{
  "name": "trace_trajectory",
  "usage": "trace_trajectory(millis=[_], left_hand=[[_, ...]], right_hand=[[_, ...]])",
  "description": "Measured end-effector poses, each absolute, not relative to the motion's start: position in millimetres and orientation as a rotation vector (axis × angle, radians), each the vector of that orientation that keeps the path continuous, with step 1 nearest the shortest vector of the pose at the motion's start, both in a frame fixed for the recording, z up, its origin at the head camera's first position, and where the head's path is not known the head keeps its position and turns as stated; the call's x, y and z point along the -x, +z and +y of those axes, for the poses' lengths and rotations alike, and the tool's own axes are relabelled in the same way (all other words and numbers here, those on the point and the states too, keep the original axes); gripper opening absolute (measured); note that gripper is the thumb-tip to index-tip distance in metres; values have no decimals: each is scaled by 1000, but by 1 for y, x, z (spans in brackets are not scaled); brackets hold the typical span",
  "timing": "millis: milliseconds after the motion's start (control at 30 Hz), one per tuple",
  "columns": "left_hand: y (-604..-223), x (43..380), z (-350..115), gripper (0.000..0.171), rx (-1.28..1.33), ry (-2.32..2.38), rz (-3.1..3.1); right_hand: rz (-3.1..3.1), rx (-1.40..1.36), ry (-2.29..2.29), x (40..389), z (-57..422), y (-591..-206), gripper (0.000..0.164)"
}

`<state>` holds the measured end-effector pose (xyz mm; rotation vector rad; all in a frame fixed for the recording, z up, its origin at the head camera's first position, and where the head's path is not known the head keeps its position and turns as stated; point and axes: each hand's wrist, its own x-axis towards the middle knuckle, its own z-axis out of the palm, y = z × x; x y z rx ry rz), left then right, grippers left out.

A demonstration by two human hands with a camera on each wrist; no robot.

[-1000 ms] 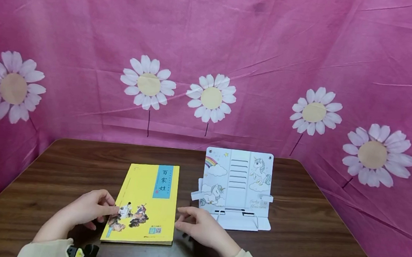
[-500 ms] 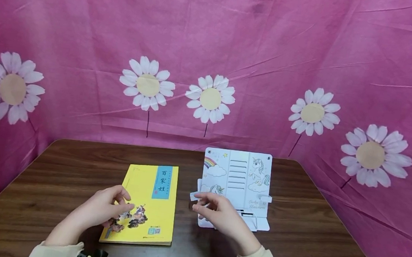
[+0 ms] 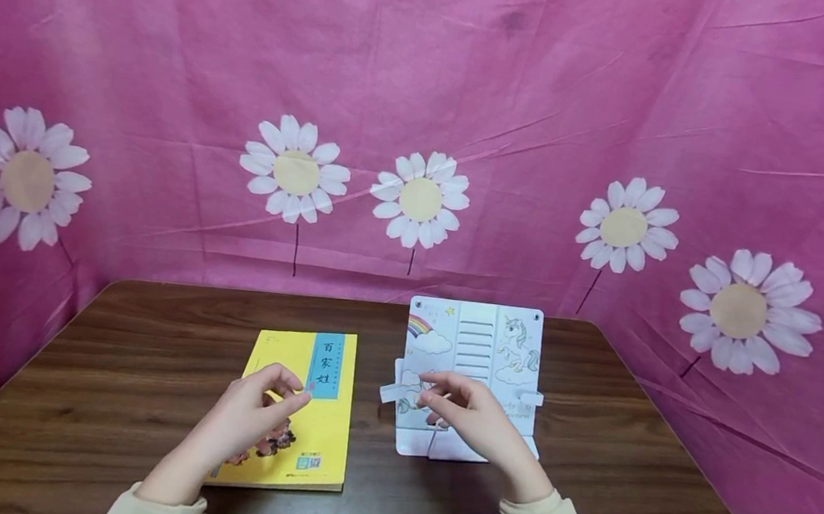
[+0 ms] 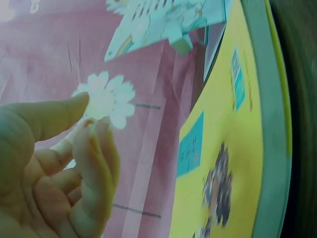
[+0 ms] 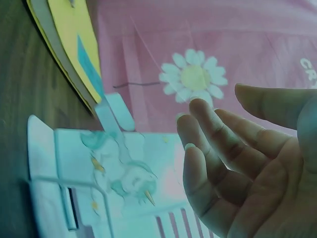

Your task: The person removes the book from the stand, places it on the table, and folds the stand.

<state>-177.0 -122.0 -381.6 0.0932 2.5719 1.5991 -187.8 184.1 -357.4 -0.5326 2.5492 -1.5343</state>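
Note:
A yellow book with a blue title panel lies flat on the table, left of centre. My left hand hovers above it, fingers loosely bent and holding nothing; the left wrist view shows the thumb apart from the fingers. To the right stands a white book stand printed with unicorns and a rainbow, its back plate upright and its side clips at the lower edges. In front of it my right hand is held in the air with relaxed fingers, hiding part of its lower half. Nothing is in the right hand either.
Both things rest on a dark brown wooden table. A pink cloth with white daisies hangs behind the table and along both sides. Black wrist cameras sit at both sleeves.
My left hand has left the book's left edge and risen over its cover. My right hand has left the book's right edge and moved right, in front of the stand. The book stays put.

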Motion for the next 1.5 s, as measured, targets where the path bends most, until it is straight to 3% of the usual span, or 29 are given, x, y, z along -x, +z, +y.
trace_trajectory(millis=[367, 1500], left_hand=[[-383, 175, -97, 19, -285, 1678, 2558], [-382, 217, -21, 36, -343, 1795, 2518]], right_hand=[[2530, 516, -1608, 187, 212, -349, 43], [2720, 225, -1454, 190, 245, -347, 34]])
